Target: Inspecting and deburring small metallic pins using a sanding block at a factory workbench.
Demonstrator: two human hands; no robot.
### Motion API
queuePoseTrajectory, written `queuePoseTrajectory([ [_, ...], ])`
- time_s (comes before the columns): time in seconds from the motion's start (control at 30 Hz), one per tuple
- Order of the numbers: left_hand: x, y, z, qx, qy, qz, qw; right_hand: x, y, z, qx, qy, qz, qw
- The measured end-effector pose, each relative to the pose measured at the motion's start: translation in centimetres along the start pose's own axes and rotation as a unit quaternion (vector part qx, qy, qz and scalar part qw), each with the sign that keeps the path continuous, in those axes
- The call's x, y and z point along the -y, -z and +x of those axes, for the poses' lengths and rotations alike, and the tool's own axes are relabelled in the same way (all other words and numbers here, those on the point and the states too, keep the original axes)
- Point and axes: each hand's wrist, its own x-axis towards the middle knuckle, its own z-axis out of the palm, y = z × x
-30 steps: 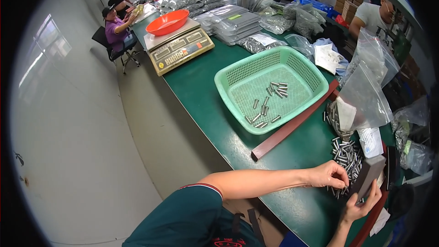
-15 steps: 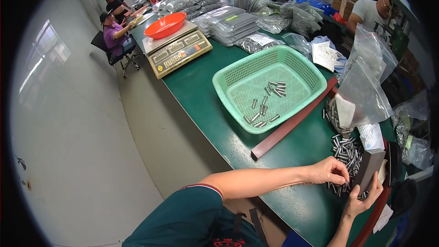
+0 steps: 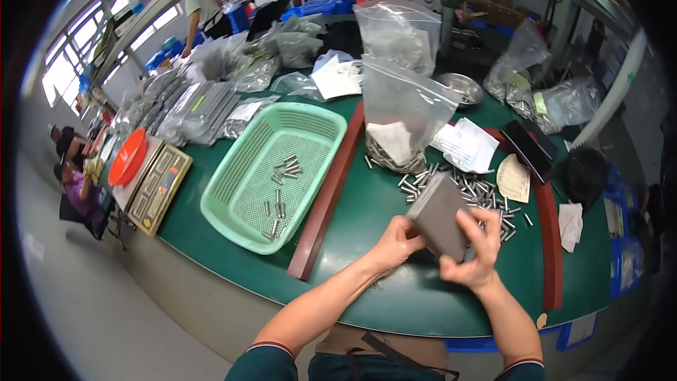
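Observation:
A dark grey rectangular block is tilted up over the green table, slightly smeared by motion. My right hand grips it along its right side, thumb low and fingers over the face. At its lower left edge, my left hand is closed with thumb and fingers against the block; its fingertips are partly hidden. Behind the block lies a loose heap of short metal pins. An open clear zip bag with more pins in it stands at the heap's far left.
Left of my hands, a green perforated basket holds several pins. Dark red bars border the work area. A scale with an orange dish sits far left. Papers, a phone and a metal bowl are at the right and back.
My view has swung to the right. The block is now tilted over the table on the near side of the pin heap, and my left hand has moved from beside it to its lower edge.

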Motion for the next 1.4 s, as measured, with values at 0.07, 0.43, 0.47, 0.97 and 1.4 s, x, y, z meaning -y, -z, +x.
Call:
queuePoseTrajectory([
  [0.07, -0.8, 0.5, 0.3, 0.101, -0.025, -0.016, 0.994, -1.6, 0.3, 0.5, -0.061, -0.081, -0.044, 0.994],
  [0.43, -0.4, 0.9, 0.8, 0.074, -0.01, -0.136, 0.988, -3.3, 1.8, 1.0, -0.113, -0.122, -0.064, 0.984],
  [0.47, -0.7, 1.4, 0.9, 0.074, -0.006, -0.153, 0.985, -2.9, 1.7, 1.3, -0.115, -0.148, -0.042, 0.981],
  [0.97, -0.4, 0.4, -0.5, -0.008, 0.125, -0.129, 0.984, 1.6, 0.1, -0.3, -0.002, 0.064, 0.01, 0.998],
  [1.4, 0.0, 0.1, 1.1, 0.114, 0.013, -0.067, 0.991, -2.9, 1.6, 0.3, -0.072, -0.022, -0.121, 0.99],
])
